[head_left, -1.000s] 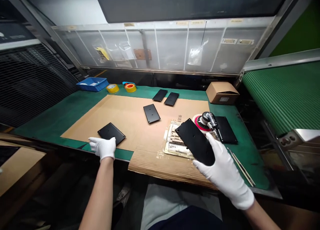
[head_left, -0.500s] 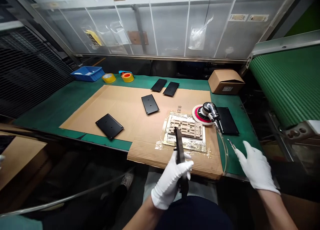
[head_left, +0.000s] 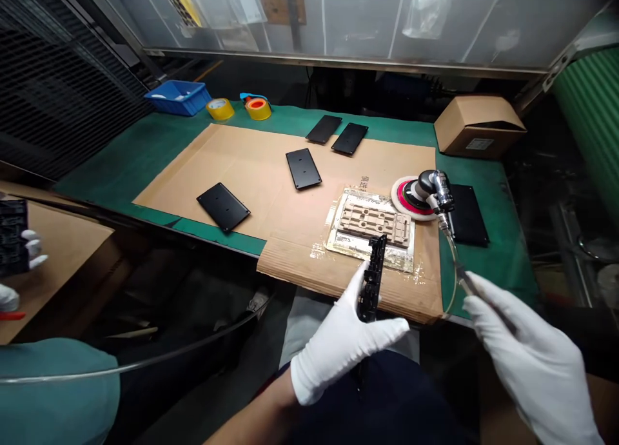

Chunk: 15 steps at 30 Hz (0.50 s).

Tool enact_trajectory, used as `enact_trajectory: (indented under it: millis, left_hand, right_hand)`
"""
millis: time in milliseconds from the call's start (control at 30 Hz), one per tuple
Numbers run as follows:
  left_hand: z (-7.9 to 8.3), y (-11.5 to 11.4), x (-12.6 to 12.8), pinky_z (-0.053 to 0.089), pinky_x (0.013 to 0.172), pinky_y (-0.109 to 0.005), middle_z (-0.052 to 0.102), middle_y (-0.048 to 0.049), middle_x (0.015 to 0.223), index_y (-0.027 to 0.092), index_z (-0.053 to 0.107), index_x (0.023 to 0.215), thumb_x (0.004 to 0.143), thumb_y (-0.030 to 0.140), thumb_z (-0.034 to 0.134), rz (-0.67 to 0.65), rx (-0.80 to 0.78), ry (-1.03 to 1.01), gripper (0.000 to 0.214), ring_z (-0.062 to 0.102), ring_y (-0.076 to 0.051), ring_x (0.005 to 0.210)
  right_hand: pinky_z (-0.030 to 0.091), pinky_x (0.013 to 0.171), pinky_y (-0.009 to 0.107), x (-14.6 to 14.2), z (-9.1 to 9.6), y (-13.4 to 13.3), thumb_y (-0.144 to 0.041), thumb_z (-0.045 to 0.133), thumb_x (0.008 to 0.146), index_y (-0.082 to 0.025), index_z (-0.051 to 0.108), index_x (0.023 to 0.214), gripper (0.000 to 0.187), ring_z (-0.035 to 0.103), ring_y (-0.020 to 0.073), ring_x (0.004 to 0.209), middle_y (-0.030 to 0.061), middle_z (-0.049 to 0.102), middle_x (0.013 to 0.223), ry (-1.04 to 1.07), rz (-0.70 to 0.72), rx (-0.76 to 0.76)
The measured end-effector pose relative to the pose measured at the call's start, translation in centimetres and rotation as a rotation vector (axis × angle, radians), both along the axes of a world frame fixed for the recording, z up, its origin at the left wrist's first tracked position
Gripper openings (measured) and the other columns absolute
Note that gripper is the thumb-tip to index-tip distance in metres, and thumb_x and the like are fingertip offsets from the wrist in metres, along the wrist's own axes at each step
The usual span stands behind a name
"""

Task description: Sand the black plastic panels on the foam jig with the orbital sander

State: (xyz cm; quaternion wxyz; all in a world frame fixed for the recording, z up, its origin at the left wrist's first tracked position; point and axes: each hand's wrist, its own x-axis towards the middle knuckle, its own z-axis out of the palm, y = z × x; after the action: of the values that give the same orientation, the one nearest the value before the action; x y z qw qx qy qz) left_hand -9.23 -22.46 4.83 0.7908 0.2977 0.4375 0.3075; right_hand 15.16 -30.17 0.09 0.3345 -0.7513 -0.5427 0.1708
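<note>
Nearer me than the beige, slotted, rectangular block: black, ribbed plastic panel on edge, clamped in my white-gloved left hand. Right of the block, my right hand grips a slim greyish tool. Judged step: readying tool; next calls for steadying panel.

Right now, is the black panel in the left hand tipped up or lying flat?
Tipped up: the black panel stands steeply in the left hand, showing its narrow, bumpy profile.

Passable over the cardboard between leftmost plate and tan block; blocked rightward by polisher and hose, in front by left hand with black part.
</note>
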Motion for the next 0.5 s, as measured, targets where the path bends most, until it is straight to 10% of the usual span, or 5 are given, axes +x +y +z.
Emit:
enact_trajectory:
  millis: [200,500]
  left_hand:
    - [1.1,0.0,-0.2,0.046,0.114,-0.045,0.067,-0.0099,0.133,0.023,0.049,0.151,0.075,0.027,0.086,-0.124,0.144,-0.065,0.084,0.061,-0.03,0.127]
    - [0.6,-0.2,-1.0,0.042,0.119,-0.047,0.059,-0.0088,0.148,0.024,0.046,0.153,0.075,0.029,0.087,-0.175,0.288,0.115,0.088,0.052,-0.033,0.14]
  right_hand:
    - [0.052,0.063,0.028,-5.1,4.9,1.2,-0.021,0.064,0.097,-0.036,0.059,0.147,0.052,0.066,0.0171,0.071,0.0027,0.071,0.088,0.004,0.463,0.18]
    - [0.05,0.07,0.025,-4.4,4.5,1.7,-0.011,0.066,0.096,-0.027,0.058,0.149,0.056,0.062,0.0131,0.073,0.0042,0.068,0.09,-0.06,0.503,0.19]
